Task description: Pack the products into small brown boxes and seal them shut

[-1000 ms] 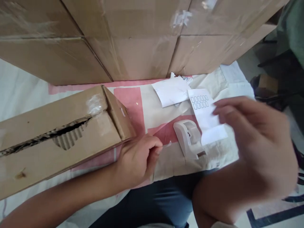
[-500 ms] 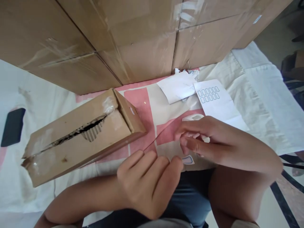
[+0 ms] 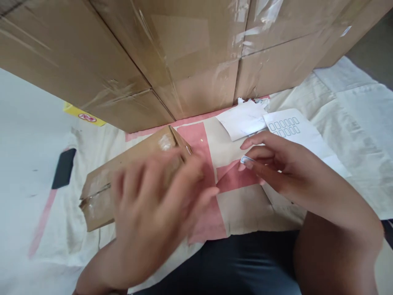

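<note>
My left hand (image 3: 153, 213) is blurred by motion, its fingers spread in front of the cardboard box (image 3: 132, 159) and hiding much of it. Between thumb and fingertips, my right hand (image 3: 273, 164) pinches a small paper cutout (image 3: 246, 159), white with a blue outline. From near this hand a thin dark thread (image 3: 227, 174) slants down toward my left thumb; whether the two touch I cannot tell. Just beyond my right hand lies a white printed sheet (image 3: 313, 135) bearing rows of small rounded outlines. A folded white paper (image 3: 241, 121) lies beside it.
Large taped cartons (image 3: 196, 61) form a wall along the far side. A dark phone-like object (image 3: 64, 168) lies on the left, and a yellow packet (image 3: 82, 114) shows by the cartons. Pink-and-cream cloth (image 3: 245, 209) covers the surface.
My left hand has gone from a closed grip to spread fingers, moving left over the box. The cutout now shows in my right hand's pinch. The view has shifted, revealing the yellow packet.
</note>
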Demonstrator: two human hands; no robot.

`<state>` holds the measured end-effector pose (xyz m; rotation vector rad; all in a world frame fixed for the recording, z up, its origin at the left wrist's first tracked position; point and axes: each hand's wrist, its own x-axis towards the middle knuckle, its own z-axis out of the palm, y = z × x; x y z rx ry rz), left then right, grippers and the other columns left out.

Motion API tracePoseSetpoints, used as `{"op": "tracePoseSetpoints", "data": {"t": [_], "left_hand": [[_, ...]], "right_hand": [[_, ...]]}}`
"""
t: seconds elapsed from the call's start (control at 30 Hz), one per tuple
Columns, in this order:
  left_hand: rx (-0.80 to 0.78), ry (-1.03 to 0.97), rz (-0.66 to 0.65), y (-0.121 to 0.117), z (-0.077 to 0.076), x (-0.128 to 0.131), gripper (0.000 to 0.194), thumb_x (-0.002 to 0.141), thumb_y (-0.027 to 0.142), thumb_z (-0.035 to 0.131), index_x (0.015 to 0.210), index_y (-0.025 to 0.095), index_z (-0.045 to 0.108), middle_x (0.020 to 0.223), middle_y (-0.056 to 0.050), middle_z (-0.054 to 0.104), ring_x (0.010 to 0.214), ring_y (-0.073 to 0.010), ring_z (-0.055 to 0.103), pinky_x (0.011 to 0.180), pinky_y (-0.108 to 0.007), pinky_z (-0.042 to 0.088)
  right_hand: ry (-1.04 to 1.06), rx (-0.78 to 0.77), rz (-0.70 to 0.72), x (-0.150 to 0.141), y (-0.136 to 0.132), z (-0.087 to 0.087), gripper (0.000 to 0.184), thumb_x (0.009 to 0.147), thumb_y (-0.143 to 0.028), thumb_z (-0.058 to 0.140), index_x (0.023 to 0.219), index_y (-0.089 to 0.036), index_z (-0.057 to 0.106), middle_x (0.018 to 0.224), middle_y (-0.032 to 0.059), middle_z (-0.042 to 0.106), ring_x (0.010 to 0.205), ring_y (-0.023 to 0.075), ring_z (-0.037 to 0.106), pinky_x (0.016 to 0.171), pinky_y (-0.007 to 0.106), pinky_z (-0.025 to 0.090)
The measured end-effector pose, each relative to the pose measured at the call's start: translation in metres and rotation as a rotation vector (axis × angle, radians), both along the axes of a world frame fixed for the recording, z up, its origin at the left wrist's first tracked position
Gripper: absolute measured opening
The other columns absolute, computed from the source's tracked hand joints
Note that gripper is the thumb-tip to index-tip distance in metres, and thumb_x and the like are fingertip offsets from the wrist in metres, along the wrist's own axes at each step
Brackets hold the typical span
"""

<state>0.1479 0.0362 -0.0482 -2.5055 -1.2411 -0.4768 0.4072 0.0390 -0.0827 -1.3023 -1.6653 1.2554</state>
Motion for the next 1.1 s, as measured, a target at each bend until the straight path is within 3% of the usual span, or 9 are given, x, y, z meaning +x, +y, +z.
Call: {"op": "tracePoseSetpoints", "data": {"t": [0.1, 0.2, 0.33, 0.43, 0.53, 0.6, 0.67, 0.97, 1.1], "left_hand": [[-0.203, 0.13, 0.18, 0.01, -0.001, -0.038, 0.084, 0.093, 0.067, 0.058, 0.16, 0.024, 0.031, 0.165, -0.016, 0.038, 0.153, -0.0447, 0.032, 0.116, -0.065, 0.034], [-0.36, 0.225, 0.027, 0.012, -0.005, -0.076, 0.082, 0.099, 0.065, 0.047, 0.166, 0.03, 0.015, 0.173, -0.008, 0.023, 0.159, -0.0397, 0.021, 0.126, -0.065, 0.02], [-0.477, 0.106, -0.083, 0.002, -0.003, -0.103, 0.082, 0.094, 0.07, 0.054, 0.163, 0.04, 0.023, 0.172, 0.001, 0.026, 0.161, -0.0334, 0.02, 0.132, -0.057, 0.007], [-0.52, 0.001, -0.092, -0.004, 0.0, -0.107, 0.082, 0.087, 0.072, 0.063, 0.159, 0.046, 0.032, 0.169, 0.004, 0.033, 0.16, -0.0337, 0.024, 0.132, -0.059, 0.006], [-0.527, -0.053, -0.073, -0.007, 0.002, -0.104, 0.078, 0.086, 0.067, 0.069, 0.155, 0.05, 0.037, 0.165, 0.005, 0.039, 0.158, -0.0336, 0.028, 0.131, -0.06, 0.009], [-0.544, -0.066, -0.038, -0.007, 0.003, -0.102, 0.076, 0.086, 0.064, 0.071, 0.153, 0.053, 0.038, 0.164, 0.006, 0.041, 0.157, -0.0337, 0.03, 0.131, -0.061, 0.011], [-0.557, -0.065, -0.017, -0.007, 0.003, -0.1, 0.074, 0.087, 0.064, 0.07, 0.153, 0.054, 0.037, 0.163, 0.006, 0.042, 0.157, -0.0339, 0.031, 0.131, -0.06, 0.011], [-0.55, -0.051, -0.024, -0.008, 0.005, -0.102, 0.074, 0.088, 0.062, 0.069, 0.153, 0.055, 0.036, 0.164, 0.007, 0.039, 0.157, -0.0354, 0.03, 0.131, -0.062, 0.011], [-0.549, -0.059, -0.034, -0.009, 0.004, -0.101, 0.072, 0.089, 0.06, 0.069, 0.154, 0.053, 0.038, 0.164, 0.005, 0.042, 0.157, -0.0358, 0.031, 0.13, -0.064, 0.011]], "right_hand": [[-0.157, 0.147, 0.005, -0.01, 0.006, -0.006, 0.008, 0.1, -0.021, 0.057, 0.101, -0.025, 0.064, 0.078, -0.0032, 0.065, 0.063, 0.0122, 0.055, 0.056, 0.024, 0.038], [-0.196, 0.213, 0.133, -0.031, 0.009, -0.009, 0.018, 0.101, -0.014, 0.05, 0.094, -0.023, 0.064, 0.072, -0.0052, 0.061, 0.06, 0.0103, 0.052, 0.057, 0.024, 0.035], [-0.22, 0.255, 0.274, -0.061, 0.013, -0.015, 0.023, 0.1, -0.009, 0.049, 0.084, -0.021, 0.06, 0.077, -0.0033, 0.066, 0.069, 0.0122, 0.06, 0.064, 0.025, 0.038], [-0.261, 0.284, 0.333, -0.075, 0.017, -0.024, 0.021, 0.1, -0.006, 0.049, 0.092, -0.019, 0.064, 0.089, 0.0001, 0.073, 0.078, 0.0154, 0.067, 0.069, 0.026, 0.042], [-0.334, 0.335, 0.328, -0.078, 0.019, -0.033, 0.032, 0.098, -0.005, 0.051, 0.121, -0.022, 0.065, 0.101, 0.0026, 0.078, 0.081, 0.018, 0.071, 0.068, 0.027, 0.045], [-0.393, 0.393, 0.304, -0.079, 0.018, -0.038, 0.056, 0.097, -0.004, 0.052, 0.148, -0.027, 0.05, 0.103, 0.0028, 0.079, 0.078, 0.0192, 0.072, 0.066, 0.027, 0.047], [-0.448, 0.457, 0.298, -0.082, 0.018, -0.042, 0.068, 0.096, -0.004, 0.053, 0.158, -0.028, 0.036, 0.103, 0.0039, 0.079, 0.076, 0.02, 0.072, 0.064, 0.027, 0.047], [-0.438, 0.585, 0.291, -0.092, 0.015, -0.046, 0.061, 0.097, -0.008, 0.047, 0.156, -0.023, 0.037, 0.106, 0.0085, 0.077, 0.089, 0.0219, 0.071, 0.075, 0.032, 0.051], [-0.348, 0.437, 0.28, -0.092, 0.016, -0.037, 0.025, 0.101, -0.017, 0.045, 0.113, -0.024, 0.066, 0.09, 0.0016, 0.075, 0.079, 0.0174, 0.066, 0.069, 0.027, 0.046]]}}
